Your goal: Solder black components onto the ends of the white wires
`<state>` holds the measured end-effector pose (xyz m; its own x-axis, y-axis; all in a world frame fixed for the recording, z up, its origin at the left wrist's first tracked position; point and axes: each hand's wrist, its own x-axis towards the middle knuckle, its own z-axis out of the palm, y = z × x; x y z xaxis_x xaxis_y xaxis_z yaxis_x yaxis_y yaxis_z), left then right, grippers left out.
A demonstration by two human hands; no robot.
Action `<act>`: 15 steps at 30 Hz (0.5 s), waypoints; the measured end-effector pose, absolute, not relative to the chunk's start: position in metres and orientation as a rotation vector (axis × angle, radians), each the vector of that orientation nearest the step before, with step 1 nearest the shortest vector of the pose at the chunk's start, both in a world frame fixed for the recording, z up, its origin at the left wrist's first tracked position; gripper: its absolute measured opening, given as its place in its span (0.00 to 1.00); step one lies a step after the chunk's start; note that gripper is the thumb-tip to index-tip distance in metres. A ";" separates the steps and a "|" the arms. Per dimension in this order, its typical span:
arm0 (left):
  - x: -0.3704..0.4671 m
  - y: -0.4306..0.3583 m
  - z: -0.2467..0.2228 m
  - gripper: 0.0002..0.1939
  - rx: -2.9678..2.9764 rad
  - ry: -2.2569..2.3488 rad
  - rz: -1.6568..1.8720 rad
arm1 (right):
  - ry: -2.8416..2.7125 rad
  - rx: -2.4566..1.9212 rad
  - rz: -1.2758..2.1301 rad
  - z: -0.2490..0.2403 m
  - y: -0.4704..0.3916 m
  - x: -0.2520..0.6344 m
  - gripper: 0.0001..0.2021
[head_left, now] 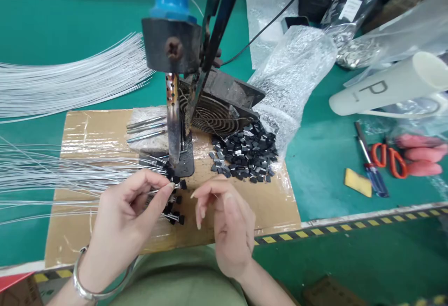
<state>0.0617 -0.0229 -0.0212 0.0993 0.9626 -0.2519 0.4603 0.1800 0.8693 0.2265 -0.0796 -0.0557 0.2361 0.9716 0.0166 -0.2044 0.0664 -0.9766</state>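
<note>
Between thumb and forefinger, my left hand [136, 208] pinches a thin white wire with a small black connector [182, 184] at its end. More white wires [80, 175] tipped with black connectors lie beneath that hand on the cardboard [77, 133]. My right hand [229, 222] hovers to the right, its fingers loosely curled and apart, with nothing visible in them. Just above my left fingertips, a clamped soldering iron [173, 110] points straight down, blue at its handle. A heap of small black connectors [247, 152] lies beyond my right hand.
Behind the iron stands a fan [213, 114]. A bundle of white wires [87, 77] lies at the far left. Bubble wrap [290, 82], a white cup [385, 84], a screwdriver [373, 166], orange-handled scissors [395, 161] and a yellow sponge [357, 182] are to the right.
</note>
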 end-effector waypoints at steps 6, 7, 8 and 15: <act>0.064 -0.020 -0.021 0.05 1.441 1.509 0.659 | -1.232 -1.355 1.071 -0.052 -0.068 0.227 0.11; 0.065 -0.019 -0.020 0.05 1.439 1.507 0.671 | -1.286 -1.400 1.028 -0.051 -0.066 0.227 0.09; 0.066 -0.018 -0.018 0.04 1.437 1.504 0.689 | -1.338 -1.437 0.977 -0.050 -0.063 0.228 0.07; 0.067 -0.013 -0.013 0.03 1.407 1.497 0.721 | -1.451 -1.484 0.917 -0.039 -0.056 0.241 0.15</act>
